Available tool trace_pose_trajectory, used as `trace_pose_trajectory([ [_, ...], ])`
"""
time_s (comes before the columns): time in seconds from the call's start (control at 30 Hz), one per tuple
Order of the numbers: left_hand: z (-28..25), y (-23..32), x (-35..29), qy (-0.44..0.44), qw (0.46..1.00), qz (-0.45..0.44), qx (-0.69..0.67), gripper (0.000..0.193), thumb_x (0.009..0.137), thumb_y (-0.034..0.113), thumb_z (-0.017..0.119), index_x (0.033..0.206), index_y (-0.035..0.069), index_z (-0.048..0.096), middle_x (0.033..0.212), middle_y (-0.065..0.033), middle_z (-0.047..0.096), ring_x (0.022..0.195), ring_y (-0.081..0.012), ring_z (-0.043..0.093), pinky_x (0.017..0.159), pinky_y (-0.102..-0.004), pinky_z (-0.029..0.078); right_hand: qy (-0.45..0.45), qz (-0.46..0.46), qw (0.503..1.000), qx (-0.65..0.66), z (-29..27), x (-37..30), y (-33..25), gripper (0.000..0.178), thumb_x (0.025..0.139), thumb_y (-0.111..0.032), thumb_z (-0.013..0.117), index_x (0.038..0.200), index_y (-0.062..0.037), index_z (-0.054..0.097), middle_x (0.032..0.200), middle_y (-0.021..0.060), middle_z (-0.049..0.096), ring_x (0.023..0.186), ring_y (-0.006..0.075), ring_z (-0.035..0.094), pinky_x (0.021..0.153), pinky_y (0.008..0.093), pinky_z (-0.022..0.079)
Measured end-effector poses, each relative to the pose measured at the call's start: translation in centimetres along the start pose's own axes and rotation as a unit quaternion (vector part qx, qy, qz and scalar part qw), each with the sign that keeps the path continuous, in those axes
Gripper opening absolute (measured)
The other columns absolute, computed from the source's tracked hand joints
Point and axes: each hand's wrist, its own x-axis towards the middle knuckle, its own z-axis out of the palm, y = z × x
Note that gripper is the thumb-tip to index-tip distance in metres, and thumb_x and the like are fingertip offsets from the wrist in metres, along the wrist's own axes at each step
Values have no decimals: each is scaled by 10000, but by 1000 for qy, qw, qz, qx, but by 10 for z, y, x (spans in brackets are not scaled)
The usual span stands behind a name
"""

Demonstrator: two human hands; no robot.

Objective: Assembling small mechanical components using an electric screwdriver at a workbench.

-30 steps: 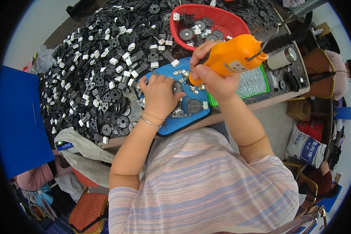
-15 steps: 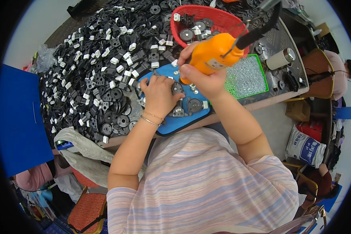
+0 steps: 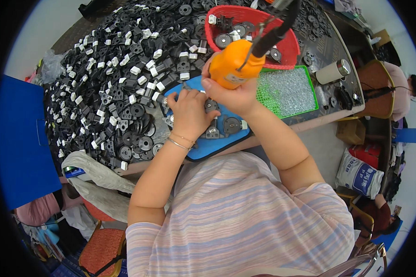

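My right hand is wrapped round an orange electric screwdriver, held upright over a blue mat. A black cord and a metal spring rise from its top. The driver's tip is hidden behind my right hand. My left hand rests on the mat with curled fingers, its thumb against a black plastic part with a round wheel. What lies under its palm is hidden. Just right of it on the mat lies another black wheel part with a white end.
A large heap of black and white plastic parts covers the table's left. Behind the mat stands a red basket of parts; a green tray of small metal pieces and a pale flask stand right. People sit at both sides.
My right hand has carried the electric screwdriver left, closer to my left hand. The cord and spring have swung left too. My left hand has stayed nearly in place.
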Motion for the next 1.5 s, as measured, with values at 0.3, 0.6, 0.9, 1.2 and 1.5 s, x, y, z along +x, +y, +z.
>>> trace_pose_trajectory([
  [0.3,-1,0,4,21,1000,10,-12,357,565,290,796,840,120,646,834,1,589,916,-207,508,862,-467,276,-98,36,994,25,-5,6,2,391,719,33,665,1048,-41,466,886,83,575,798,142,568,697,281,476],
  [0.6,-1,-2,0,-6,1000,15,14,386,574,303,794,880,100,679,869,-14,599,957,-208,501,903,-463,253,15,-42,994,96,-73,6,-50,208,763,-15,577,951,4,492,872,128,519,643,187,540,593,292,458],
  [0.9,0,5,-3,-22,999,-5,23,408,606,351,775,900,92,665,890,-38,607,947,-230,502,936,-473,236,182,-20,983,10,-95,-20,-16,242,737,62,594,954,5,505,824,117,569,610,152,555,574,263,466],
  [1.2,-5,3,-7,-48,998,-25,21,486,635,354,768,1024,93,641,943,-36,620,962,-225,503,951,-463,227,201,2,980,4,-96,-16,-5,221,738,62,599,935,0,519,807,102,577,595,147,561,556,262,467],
  [1.5,-3,0,-6,-54,998,-17,18,465,647,326,762,1041,112,641,926,-28,626,944,-220,508,934,-430,231,177,15,984,-15,-96,-12,-4,192,747,48,604,913,-3,524,743,76,570,578,139,559,546,255,458],
])
